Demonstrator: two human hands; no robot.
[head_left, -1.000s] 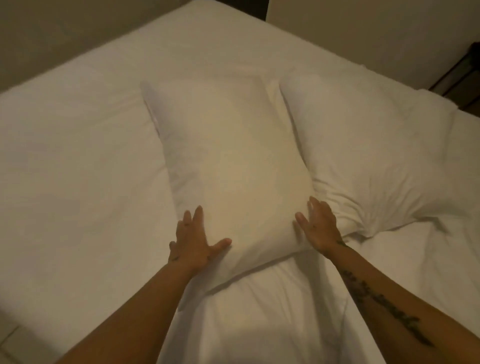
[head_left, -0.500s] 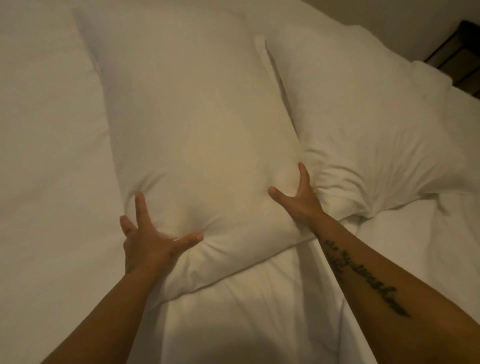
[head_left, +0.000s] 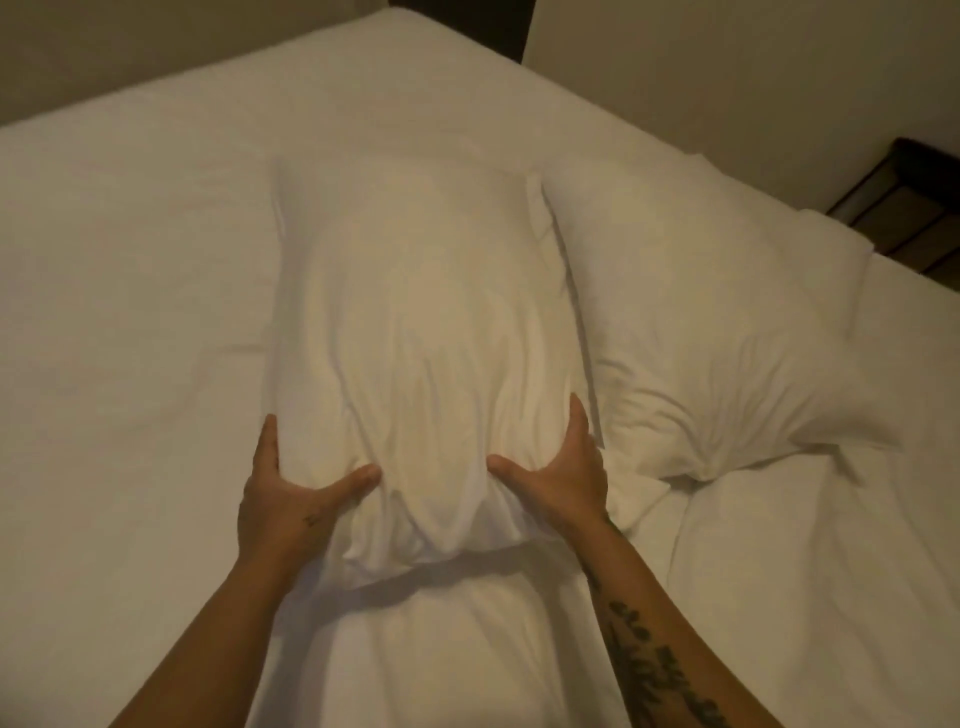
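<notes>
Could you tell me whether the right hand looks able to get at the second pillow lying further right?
Probably yes: the right hand grips the end of the near pillow, and the second pillow lies right beside it with nothing between; it would have to let go first.

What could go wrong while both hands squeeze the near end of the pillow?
1. The left hand and right hand grip only the bunched near end of the pillow, so the filling may shift and stay lumpy.
2. The second pillow touches it beside the right hand; a pull could drag that one askew.
</notes>
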